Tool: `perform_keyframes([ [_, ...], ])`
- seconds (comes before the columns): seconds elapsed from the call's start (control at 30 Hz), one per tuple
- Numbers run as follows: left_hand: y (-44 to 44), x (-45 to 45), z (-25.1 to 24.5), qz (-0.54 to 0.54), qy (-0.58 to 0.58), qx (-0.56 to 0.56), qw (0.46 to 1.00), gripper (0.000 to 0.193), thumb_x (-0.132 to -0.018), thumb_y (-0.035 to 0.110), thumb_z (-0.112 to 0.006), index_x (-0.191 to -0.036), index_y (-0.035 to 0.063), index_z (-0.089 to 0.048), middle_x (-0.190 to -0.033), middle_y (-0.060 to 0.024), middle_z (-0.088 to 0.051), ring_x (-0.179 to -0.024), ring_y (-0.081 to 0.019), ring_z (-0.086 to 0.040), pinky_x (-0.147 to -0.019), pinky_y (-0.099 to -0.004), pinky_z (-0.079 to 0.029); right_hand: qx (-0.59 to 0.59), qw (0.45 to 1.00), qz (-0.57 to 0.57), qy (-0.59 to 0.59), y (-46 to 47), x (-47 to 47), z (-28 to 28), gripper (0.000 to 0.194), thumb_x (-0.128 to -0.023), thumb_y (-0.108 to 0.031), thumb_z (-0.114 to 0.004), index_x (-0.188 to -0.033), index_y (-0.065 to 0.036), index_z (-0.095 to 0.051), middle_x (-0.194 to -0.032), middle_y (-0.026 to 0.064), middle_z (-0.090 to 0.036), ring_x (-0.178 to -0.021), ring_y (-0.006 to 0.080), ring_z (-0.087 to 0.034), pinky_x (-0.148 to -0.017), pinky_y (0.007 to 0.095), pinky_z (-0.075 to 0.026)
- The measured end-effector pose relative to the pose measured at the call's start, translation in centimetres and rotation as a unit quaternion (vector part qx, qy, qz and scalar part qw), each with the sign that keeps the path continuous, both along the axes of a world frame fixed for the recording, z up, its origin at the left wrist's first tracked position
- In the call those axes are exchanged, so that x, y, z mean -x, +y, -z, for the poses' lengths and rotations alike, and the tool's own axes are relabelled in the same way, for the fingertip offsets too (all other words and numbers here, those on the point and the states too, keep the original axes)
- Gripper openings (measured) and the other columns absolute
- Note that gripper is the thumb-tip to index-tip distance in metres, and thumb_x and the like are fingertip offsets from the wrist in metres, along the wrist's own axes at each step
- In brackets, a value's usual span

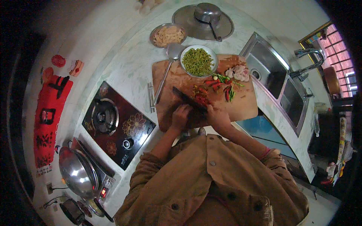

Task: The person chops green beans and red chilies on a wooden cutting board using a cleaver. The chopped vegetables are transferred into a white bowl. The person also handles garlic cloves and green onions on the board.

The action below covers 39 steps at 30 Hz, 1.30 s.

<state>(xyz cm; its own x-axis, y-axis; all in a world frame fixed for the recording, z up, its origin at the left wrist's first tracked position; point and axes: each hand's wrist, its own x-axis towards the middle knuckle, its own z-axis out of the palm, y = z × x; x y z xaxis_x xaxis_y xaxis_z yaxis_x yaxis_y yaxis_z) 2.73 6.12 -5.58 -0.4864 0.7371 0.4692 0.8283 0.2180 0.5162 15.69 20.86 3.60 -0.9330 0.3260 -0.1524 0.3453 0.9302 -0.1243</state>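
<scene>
My right hand [217, 116] is closed around the handle end of a dark-bladed kitchen knife [186, 96], which slants across a wooden cutting board [237, 108]. Chopped red chili [201, 96] lies along the far side of the blade. On the near side, my left hand [181, 114] is bent down over the board, close to the blade; its fingertips are in shadow, so contact with the knife is unclear. Further right are whole red and green chilies [217, 83] and a pile of pale raw meat [238, 73]. A bowl of chopped green vegetable [198, 62] stands at the board's far edge.
A metal spatula [165, 76] leans along the board's left side. Beyond sit a dish of pale strips [168, 36] and a pan lid [181, 19] with a ladle [208, 14]. A gas stove [133, 144] and lidded wok [77, 172] are left, a double sink [265, 70] right.
</scene>
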Motion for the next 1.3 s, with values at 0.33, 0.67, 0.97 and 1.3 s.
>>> perform_keyframes([
  [0.33,0.0,-0.2,-0.7,-0.018,0.001,0.007,1.000,0.022,-0.074,0.009,-0.055,-0.093,0.0107,-0.064,-0.096,-0.0089,-0.060,-0.085,-0.0281,-0.060,-0.072,-0.0359,-0.051,-0.003,1.000,-0.017,-0.016,-0.6,-0.9,-4.0,0.023,-0.083,-0.019,-0.051,-0.098,-0.002,-0.044,-0.077,0.0171,-0.062,-0.064,0.0342,-0.063,-0.053,0.0448,-0.049],
  [0.67,0.4,0.4,-1.5,0.023,0.027,-0.006,0.999,0.020,-0.074,0.011,-0.057,-0.092,0.0083,-0.066,-0.093,-0.0099,-0.062,-0.083,-0.0299,-0.059,-0.073,-0.0375,-0.049,0.075,0.996,0.042,-0.020,-0.9,-0.9,-1.1,0.026,-0.085,-0.023,-0.050,-0.099,-0.002,-0.043,-0.075,0.0187,-0.062,-0.062,0.0358,-0.062,-0.051,0.0458,-0.048],
  [0.97,-0.5,1.4,-8.2,-0.204,-0.076,-0.096,0.971,0.012,-0.085,0.013,-0.058,-0.092,0.0046,-0.062,-0.085,-0.0109,-0.061,-0.076,-0.0250,-0.058,-0.067,-0.0335,-0.047,0.163,0.985,0.044,-0.032,-1.2,-1.3,-3.1,0.032,-0.084,-0.026,-0.053,-0.103,-0.001,-0.046,-0.077,0.0180,-0.064,-0.071,0.0341,-0.064,-0.057,0.0467,-0.049],
  [1.3,-1.0,6.7,-10.4,-0.252,-0.121,-0.114,0.953,0.014,-0.082,0.013,-0.062,-0.091,0.0029,-0.063,-0.082,-0.0089,-0.061,-0.067,-0.0203,-0.056,-0.060,-0.0307,-0.045,0.088,0.992,0.086,-0.035,0.4,-1.6,-3.1,0.028,-0.081,-0.014,-0.049,-0.107,-0.003,-0.046,-0.071,0.0170,-0.064,-0.065,0.0313,-0.064,-0.049,0.0416,-0.049],
])
